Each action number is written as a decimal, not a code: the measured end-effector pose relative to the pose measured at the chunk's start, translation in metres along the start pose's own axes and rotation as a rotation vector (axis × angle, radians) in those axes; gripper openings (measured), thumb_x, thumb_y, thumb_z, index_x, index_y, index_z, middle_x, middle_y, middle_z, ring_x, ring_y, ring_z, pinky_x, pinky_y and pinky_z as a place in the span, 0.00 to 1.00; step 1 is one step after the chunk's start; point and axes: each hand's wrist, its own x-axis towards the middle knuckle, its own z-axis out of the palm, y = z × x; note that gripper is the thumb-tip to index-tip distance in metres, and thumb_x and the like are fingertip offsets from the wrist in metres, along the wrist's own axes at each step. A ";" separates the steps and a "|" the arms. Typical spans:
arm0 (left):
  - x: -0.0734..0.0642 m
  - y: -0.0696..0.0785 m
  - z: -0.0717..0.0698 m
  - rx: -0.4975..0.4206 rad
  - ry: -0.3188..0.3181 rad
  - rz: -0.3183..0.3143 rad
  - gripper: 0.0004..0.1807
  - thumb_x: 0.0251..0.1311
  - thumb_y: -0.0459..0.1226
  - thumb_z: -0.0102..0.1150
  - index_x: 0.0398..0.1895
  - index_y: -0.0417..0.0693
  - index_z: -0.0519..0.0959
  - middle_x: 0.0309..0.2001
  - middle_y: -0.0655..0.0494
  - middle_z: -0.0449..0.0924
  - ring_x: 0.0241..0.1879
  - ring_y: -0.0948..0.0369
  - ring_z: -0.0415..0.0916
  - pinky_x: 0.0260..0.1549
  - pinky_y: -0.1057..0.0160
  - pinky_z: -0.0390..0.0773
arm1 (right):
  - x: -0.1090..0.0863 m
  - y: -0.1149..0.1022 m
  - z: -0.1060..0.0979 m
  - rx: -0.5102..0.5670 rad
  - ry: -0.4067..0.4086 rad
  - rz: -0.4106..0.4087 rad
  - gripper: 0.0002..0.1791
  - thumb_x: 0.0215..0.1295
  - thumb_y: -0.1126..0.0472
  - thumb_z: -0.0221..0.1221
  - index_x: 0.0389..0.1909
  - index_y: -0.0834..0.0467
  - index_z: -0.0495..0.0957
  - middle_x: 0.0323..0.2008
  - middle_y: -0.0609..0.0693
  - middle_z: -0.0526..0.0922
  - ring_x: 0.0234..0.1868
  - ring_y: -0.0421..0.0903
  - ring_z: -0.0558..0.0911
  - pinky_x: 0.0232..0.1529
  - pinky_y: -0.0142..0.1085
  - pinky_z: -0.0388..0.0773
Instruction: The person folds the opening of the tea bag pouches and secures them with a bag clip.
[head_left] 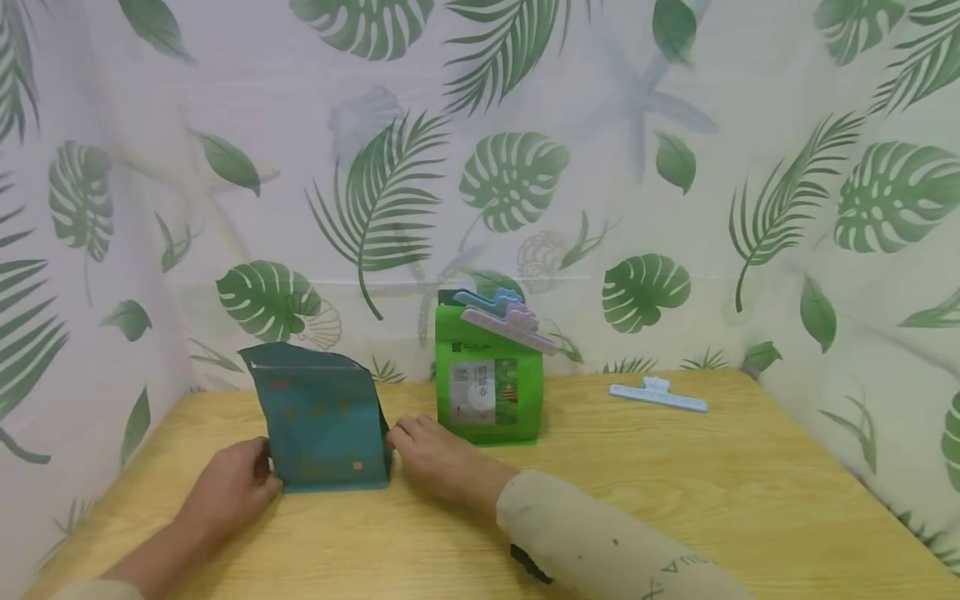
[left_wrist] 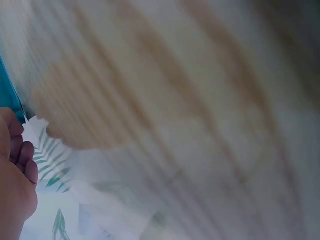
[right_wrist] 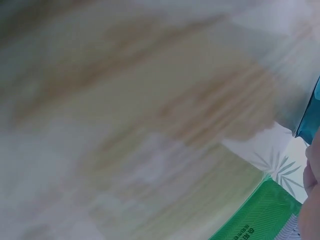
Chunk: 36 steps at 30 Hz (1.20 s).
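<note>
A teal stand-up pouch [head_left: 322, 433] stands upright at the left of the table, its top edge slanting and unclipped. My left hand [head_left: 231, 483] is at its lower left edge, with fingers curled in against the side. On the opposite side, my right hand [head_left: 438, 454] pinches the right edge near the lower half. The left wrist view catches my left hand [left_wrist: 17, 165] with bent fingers beside a strip of the pouch [left_wrist: 7, 92]. In the right wrist view, part of my right hand [right_wrist: 312, 185] lies below the pouch's edge [right_wrist: 311, 115].
Just behind my right hand stands a green tea bag [head_left: 491, 412] with a blue clip [head_left: 491, 300] and a pink clip [head_left: 510, 325] across its top. A pale blue clip [head_left: 657, 396] lies at the back right of the wooden table [head_left: 675, 492]. A leaf-patterned cloth [head_left: 585, 208] hangs behind.
</note>
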 end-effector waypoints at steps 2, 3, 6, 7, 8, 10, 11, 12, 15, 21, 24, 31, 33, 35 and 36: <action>0.000 -0.002 0.000 0.043 0.036 0.033 0.05 0.44 0.27 0.60 0.26 0.42 0.78 0.24 0.56 0.79 0.25 0.60 0.73 0.26 0.59 0.73 | 0.000 0.002 0.000 0.009 0.006 -0.011 0.12 0.74 0.68 0.50 0.54 0.55 0.72 0.51 0.48 0.74 0.49 0.44 0.74 0.56 0.34 0.72; 0.000 -0.003 0.000 0.061 0.052 0.050 0.05 0.44 0.27 0.61 0.27 0.41 0.80 0.26 0.54 0.82 0.25 0.59 0.76 0.27 0.57 0.75 | -0.001 0.002 0.001 0.005 0.008 -0.022 0.12 0.74 0.69 0.50 0.54 0.56 0.72 0.51 0.48 0.74 0.49 0.44 0.74 0.57 0.34 0.72; -0.001 -0.007 0.000 0.097 0.079 0.100 0.06 0.45 0.26 0.62 0.29 0.40 0.81 0.27 0.50 0.84 0.27 0.53 0.81 0.31 0.52 0.79 | -0.001 0.002 0.001 -0.008 0.020 -0.052 0.12 0.74 0.69 0.49 0.54 0.57 0.72 0.52 0.49 0.74 0.51 0.45 0.74 0.58 0.34 0.72; -0.001 -0.008 0.000 0.108 0.086 0.117 0.06 0.45 0.26 0.61 0.28 0.40 0.81 0.27 0.49 0.84 0.27 0.52 0.81 0.31 0.51 0.80 | -0.001 0.003 0.002 -0.013 0.023 -0.058 0.12 0.75 0.68 0.49 0.54 0.57 0.71 0.52 0.49 0.74 0.52 0.45 0.74 0.59 0.34 0.72; 0.000 -0.008 0.000 0.113 0.091 0.131 0.06 0.45 0.26 0.61 0.28 0.40 0.81 0.27 0.49 0.85 0.28 0.51 0.82 0.32 0.51 0.80 | -0.001 0.003 0.002 -0.017 0.024 -0.064 0.12 0.75 0.68 0.48 0.55 0.57 0.71 0.52 0.50 0.73 0.53 0.45 0.74 0.60 0.34 0.72; 0.001 -0.009 0.001 0.117 0.098 0.153 0.06 0.44 0.25 0.61 0.27 0.41 0.80 0.26 0.50 0.83 0.27 0.52 0.81 0.31 0.51 0.79 | -0.001 0.002 0.002 -0.025 0.025 -0.071 0.11 0.76 0.67 0.48 0.55 0.57 0.71 0.52 0.49 0.74 0.54 0.45 0.75 0.61 0.34 0.72; 0.001 -0.009 0.001 0.116 0.105 0.163 0.06 0.44 0.25 0.61 0.27 0.42 0.80 0.26 0.51 0.83 0.27 0.53 0.80 0.30 0.52 0.79 | -0.001 0.002 0.003 -0.024 0.022 -0.074 0.11 0.76 0.67 0.47 0.55 0.57 0.71 0.51 0.49 0.74 0.54 0.45 0.75 0.61 0.34 0.72; 0.002 -0.010 0.002 0.117 0.113 0.174 0.07 0.43 0.25 0.60 0.27 0.42 0.80 0.26 0.51 0.83 0.27 0.53 0.80 0.30 0.52 0.79 | -0.001 0.002 0.004 -0.020 0.018 -0.077 0.11 0.77 0.66 0.47 0.55 0.57 0.71 0.50 0.49 0.73 0.53 0.45 0.75 0.60 0.34 0.72; 0.001 -0.011 0.003 0.126 0.139 0.201 0.07 0.43 0.26 0.61 0.27 0.43 0.78 0.25 0.53 0.81 0.27 0.55 0.79 0.30 0.53 0.78 | -0.002 0.002 0.005 -0.001 0.013 -0.087 0.09 0.78 0.64 0.46 0.53 0.55 0.71 0.47 0.47 0.73 0.49 0.44 0.75 0.57 0.33 0.73; 0.001 -0.012 0.005 0.192 0.221 0.318 0.10 0.43 0.25 0.65 0.28 0.44 0.77 0.25 0.55 0.79 0.26 0.55 0.78 0.29 0.53 0.78 | -0.005 0.003 0.003 0.024 0.001 -0.096 0.08 0.78 0.62 0.46 0.51 0.53 0.71 0.43 0.45 0.69 0.40 0.41 0.71 0.49 0.32 0.72; 0.001 -0.009 0.007 0.206 0.213 0.348 0.11 0.42 0.25 0.65 0.30 0.42 0.77 0.25 0.55 0.78 0.27 0.55 0.77 0.30 0.52 0.79 | -0.006 0.003 0.002 0.007 -0.001 -0.097 0.08 0.77 0.63 0.47 0.51 0.53 0.71 0.42 0.46 0.67 0.38 0.41 0.69 0.47 0.32 0.71; -0.002 -0.007 0.004 0.175 0.135 0.336 0.11 0.40 0.35 0.61 0.30 0.47 0.72 0.26 0.63 0.66 0.28 0.64 0.65 0.31 0.56 0.71 | -0.003 -0.002 0.005 -0.046 0.013 -0.090 0.09 0.70 0.66 0.50 0.48 0.56 0.70 0.40 0.47 0.66 0.37 0.41 0.67 0.46 0.31 0.70; -0.002 -0.007 0.003 0.141 0.118 0.320 0.09 0.47 0.37 0.61 0.30 0.49 0.72 0.25 0.65 0.65 0.27 0.66 0.63 0.30 0.58 0.69 | -0.003 -0.003 0.004 -0.022 0.031 -0.095 0.08 0.66 0.66 0.50 0.45 0.56 0.69 0.38 0.46 0.65 0.36 0.40 0.65 0.43 0.30 0.68; -0.003 -0.006 0.003 0.112 0.082 0.277 0.09 0.56 0.41 0.63 0.33 0.48 0.74 0.26 0.66 0.67 0.28 0.67 0.63 0.31 0.58 0.70 | -0.003 -0.004 0.004 0.000 0.051 -0.102 0.06 0.67 0.63 0.51 0.43 0.55 0.69 0.36 0.45 0.64 0.35 0.40 0.64 0.40 0.29 0.66; -0.003 -0.005 0.003 0.100 0.065 0.254 0.10 0.60 0.43 0.63 0.33 0.48 0.75 0.26 0.66 0.67 0.28 0.67 0.63 0.31 0.59 0.70 | -0.003 -0.005 0.003 0.002 0.058 -0.102 0.04 0.70 0.60 0.50 0.42 0.55 0.69 0.36 0.45 0.64 0.34 0.40 0.64 0.40 0.30 0.66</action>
